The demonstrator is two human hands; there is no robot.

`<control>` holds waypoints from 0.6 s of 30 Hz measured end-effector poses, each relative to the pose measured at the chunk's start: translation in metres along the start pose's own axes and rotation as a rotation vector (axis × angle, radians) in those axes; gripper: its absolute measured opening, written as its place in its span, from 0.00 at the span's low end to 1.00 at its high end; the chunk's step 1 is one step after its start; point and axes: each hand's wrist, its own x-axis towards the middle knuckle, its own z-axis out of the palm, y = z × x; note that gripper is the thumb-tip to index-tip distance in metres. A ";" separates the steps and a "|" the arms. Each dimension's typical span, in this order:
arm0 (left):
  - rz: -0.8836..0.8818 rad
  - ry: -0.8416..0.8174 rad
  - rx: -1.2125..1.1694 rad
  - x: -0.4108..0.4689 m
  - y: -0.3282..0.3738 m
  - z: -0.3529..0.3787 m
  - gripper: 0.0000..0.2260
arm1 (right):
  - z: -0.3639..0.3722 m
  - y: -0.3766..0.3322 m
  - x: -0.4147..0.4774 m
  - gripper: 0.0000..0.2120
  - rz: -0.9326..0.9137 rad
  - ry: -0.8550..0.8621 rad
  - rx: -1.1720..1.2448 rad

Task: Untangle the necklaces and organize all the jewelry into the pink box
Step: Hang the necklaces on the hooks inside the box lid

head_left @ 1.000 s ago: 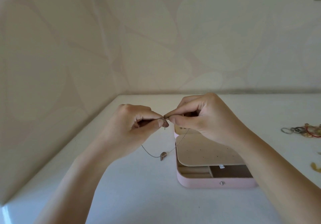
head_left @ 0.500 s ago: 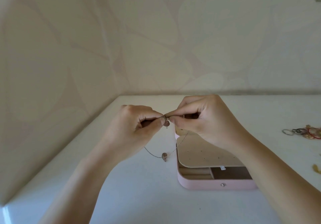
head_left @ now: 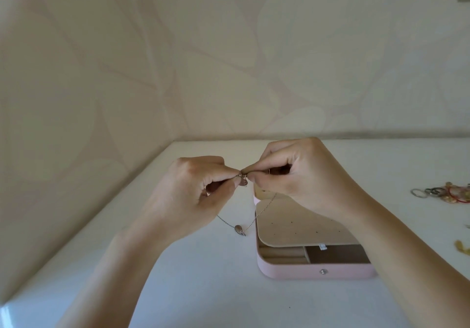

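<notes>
My left hand (head_left: 193, 195) and my right hand (head_left: 302, 177) meet above the white table, each pinching one end of a thin necklace at its clasp (head_left: 243, 176). The fine chain (head_left: 264, 208) hangs down in a loop, and a small brown pendant (head_left: 239, 229) dangles at the bottom just over the table. The pink box (head_left: 312, 271) lies open under my right wrist. Its beige perforated inner panel (head_left: 300, 226) is raised over the compartments. My right forearm covers the box's right side.
A pile of rings and a red band (head_left: 447, 193) lies at the right edge of the white table (head_left: 203, 289). A small yellow piece (head_left: 461, 247) sits nearer, also at the right. Walls close the table at the left and back.
Both hands keep their pinch at the clasp with only slight finger shifts. The pendant has swung a little.
</notes>
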 end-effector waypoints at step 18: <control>-0.043 0.042 -0.144 0.000 0.000 0.003 0.10 | -0.008 0.000 0.002 0.10 0.031 -0.022 0.175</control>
